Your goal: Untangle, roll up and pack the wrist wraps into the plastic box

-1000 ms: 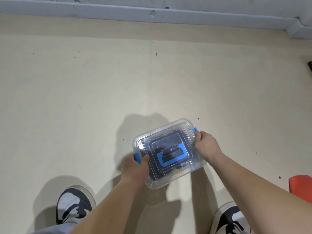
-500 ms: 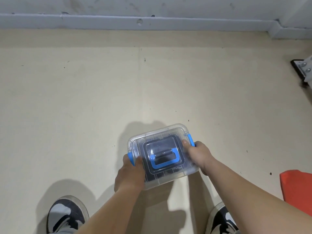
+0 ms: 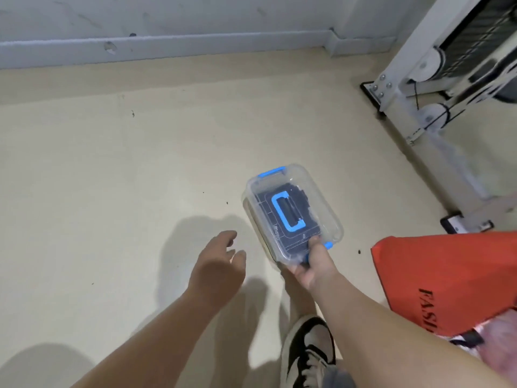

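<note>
A clear plastic box (image 3: 321, 208) with a lid, blue clasps and a blue handle is held above the floor. Dark wrist wraps show through its lid around the handle. My right hand (image 3: 310, 264) grips the box at its near end, thumb on the lid beside a blue clasp. My left hand (image 3: 218, 264) hovers to the left of the box, apart from it, fingers relaxed and holding nothing.
An orange bag (image 3: 447, 278) with black lettering lies at the right. A white gym machine frame (image 3: 419, 88) with pulleys stands at the back right. A grey wall base (image 3: 167, 49) runs along the far side of the beige floor. My shoe (image 3: 307, 351) is below.
My left hand has let go of the box and moved away to the left. The box has turned lengthwise and swung right, held by my right hand alone. The view shifted right.
</note>
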